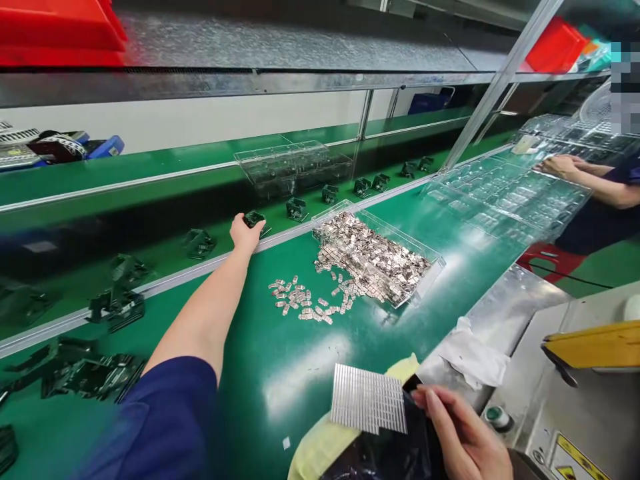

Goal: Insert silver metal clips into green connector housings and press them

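Observation:
At the conveyor's near edge, my left hand (243, 233) is closed on a small dark plastic part (254, 219); its underside is hidden. Similar dark parts (297, 209) stand in a row along the belt. My right hand (463, 433) is at the lower right with thumb and fingers pinched together. A dark edge shows at its fingertips, but what they grip is unclear. Just left of them is a ridged silver sheet (369, 399), above a black plastic bag (395, 453) and yellow cloth-like material (325, 450). Small metal pieces (370, 247) fill and spill from a clear tray (435, 270).
More dark parts (95, 373) pile up at left. A clear tray (295, 167) sits across the belt. Clear trays (510, 187) cover the far right, where another person's hands (563, 165) work. A machine (590, 400) with a yellow bar borders the right. A metal shelf (300, 80) hangs overhead.

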The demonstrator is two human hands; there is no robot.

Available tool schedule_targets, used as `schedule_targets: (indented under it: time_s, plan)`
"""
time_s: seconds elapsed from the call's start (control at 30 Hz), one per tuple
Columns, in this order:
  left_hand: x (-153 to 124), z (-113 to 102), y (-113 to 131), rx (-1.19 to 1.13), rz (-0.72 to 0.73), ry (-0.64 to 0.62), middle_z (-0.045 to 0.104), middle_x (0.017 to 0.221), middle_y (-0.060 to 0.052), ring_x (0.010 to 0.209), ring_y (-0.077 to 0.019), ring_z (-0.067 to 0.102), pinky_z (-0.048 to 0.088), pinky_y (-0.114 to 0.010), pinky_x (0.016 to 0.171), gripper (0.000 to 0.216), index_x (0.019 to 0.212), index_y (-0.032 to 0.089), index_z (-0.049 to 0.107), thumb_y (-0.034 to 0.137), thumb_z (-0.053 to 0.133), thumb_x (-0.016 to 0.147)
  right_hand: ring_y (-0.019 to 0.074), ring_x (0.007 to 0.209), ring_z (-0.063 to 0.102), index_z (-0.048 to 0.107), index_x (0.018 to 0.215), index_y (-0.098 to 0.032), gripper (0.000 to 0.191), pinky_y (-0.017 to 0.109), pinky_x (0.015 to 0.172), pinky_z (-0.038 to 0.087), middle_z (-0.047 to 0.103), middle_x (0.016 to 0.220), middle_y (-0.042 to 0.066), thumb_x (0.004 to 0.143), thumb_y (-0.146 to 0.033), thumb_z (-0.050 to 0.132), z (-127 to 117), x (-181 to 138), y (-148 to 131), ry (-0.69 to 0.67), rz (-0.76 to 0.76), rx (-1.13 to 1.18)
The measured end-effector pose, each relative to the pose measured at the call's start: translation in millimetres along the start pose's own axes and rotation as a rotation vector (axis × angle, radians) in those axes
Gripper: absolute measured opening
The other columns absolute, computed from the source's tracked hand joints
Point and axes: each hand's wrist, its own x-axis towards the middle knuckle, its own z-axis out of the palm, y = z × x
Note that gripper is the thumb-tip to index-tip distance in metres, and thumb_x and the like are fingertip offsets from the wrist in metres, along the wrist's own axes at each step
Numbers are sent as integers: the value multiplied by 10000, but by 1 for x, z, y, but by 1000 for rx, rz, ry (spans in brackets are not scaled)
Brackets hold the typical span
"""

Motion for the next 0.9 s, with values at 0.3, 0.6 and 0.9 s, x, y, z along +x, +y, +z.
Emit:
schedule_targets:
  time_s: [0.3, 0.6, 0.9]
  plan:
    - [-4, -65, -24, 434, 207, 186, 166, 1594, -145, 1459, -367, 144, 203, -587, 1128, 630, 1373, 211, 424, 438, 609, 816, 197, 860, 653, 630, 1118, -174, 235, 280, 761, 506, 643, 1040, 88, 958, -272, 488, 102, 145, -60, -333, -261, -675]
    - [-8, -124, -11, 793, -50, -116, 684, 1093, -220, 1052, -413, 628, 507, -494, 812, 616, 1320, 204, 506, 505, 575, 787, 240, 920, 635, 670, 951, -122, 226, 271, 705, 458, 611, 993, 139, 967, -181, 452, 145, 187, -62, -370, -284, -883]
    - [-206, -180, -6, 934, 190, -399, 728, 909, -148, 792, -369, 695, 501, -411, 636, 727, 1437, 189, 336, 633, 359, 861, 206, 969, 633, 631, 1145, -143, 270, 281, 826, 481, 602, 1144, 128, 994, -283, 456, 137, 195, -72, -485, -332, -903]
